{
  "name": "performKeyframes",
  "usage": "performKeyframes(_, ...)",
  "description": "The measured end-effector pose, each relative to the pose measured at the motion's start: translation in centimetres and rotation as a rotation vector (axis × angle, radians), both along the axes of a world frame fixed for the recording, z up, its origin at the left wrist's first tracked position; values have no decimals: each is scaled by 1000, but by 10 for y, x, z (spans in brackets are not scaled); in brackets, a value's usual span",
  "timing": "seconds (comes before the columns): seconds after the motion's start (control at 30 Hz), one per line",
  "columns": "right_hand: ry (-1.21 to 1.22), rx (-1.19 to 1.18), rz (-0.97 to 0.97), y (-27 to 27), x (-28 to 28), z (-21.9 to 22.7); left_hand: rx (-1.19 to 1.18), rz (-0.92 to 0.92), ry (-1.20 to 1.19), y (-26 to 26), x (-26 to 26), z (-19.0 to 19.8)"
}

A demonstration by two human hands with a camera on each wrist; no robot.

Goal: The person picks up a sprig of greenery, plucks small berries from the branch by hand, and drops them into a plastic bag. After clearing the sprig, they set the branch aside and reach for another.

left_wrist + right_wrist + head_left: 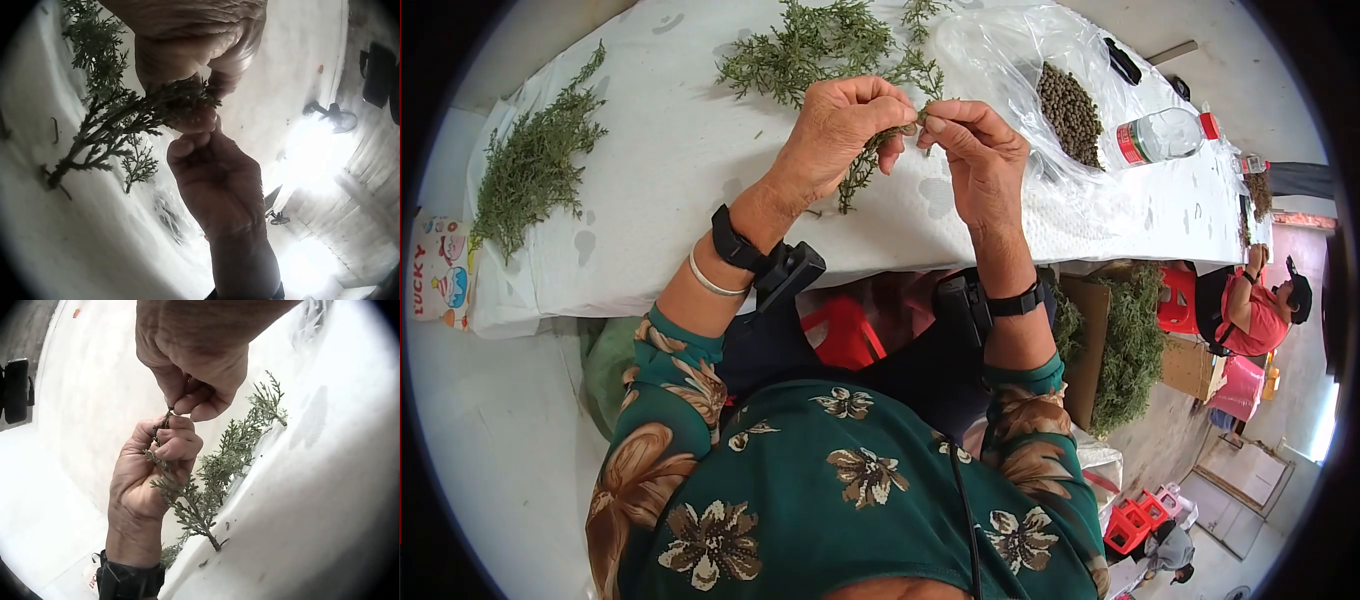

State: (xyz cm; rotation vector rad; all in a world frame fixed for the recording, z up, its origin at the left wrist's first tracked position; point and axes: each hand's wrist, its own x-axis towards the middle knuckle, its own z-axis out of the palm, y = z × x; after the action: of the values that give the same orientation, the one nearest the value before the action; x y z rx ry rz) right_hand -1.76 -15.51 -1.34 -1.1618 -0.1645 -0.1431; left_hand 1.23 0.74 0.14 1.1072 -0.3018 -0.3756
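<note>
Over the white-covered table [700, 170], my left hand [835, 135] grips a green evergreen sprig [858, 178], whose stem end hangs below the curled fingers. The thumb and finger of my right hand [982, 150] pinch the sprig's tip, right against the left fingertips. In the left wrist view the sprig [106, 134] slants down from the left hand [194, 44], with the right hand [219, 181] meeting it. The right wrist view has the right hand [194, 362] above the left hand [147, 472]. What lies between the fingertips is mostly hidden.
Evergreen branches [815, 50] lie beyond my hands, and another pile [540, 165] at left. Right of them are a clear plastic bag [990, 60], small brown pellets [1070, 115] and a red-capped bottle [1165, 137]. Below the table edge stands a box of greenery [1130, 350]; another person [1255, 305] sits farther right.
</note>
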Motion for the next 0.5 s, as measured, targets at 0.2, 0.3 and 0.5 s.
performKeyframes(0.2, -5, -12, -15, 1, -1, -1, 5, -4, -21, 0, 0, -2)
performKeyframes(0.3, -20, -47, -26, 0, 3, -6, 27, -3, -43, -1, 3, -5)
performKeyframes(0.5, -13, -125, -140, 5, 0, 9, 10, 56, -24, 10, 14, 1)
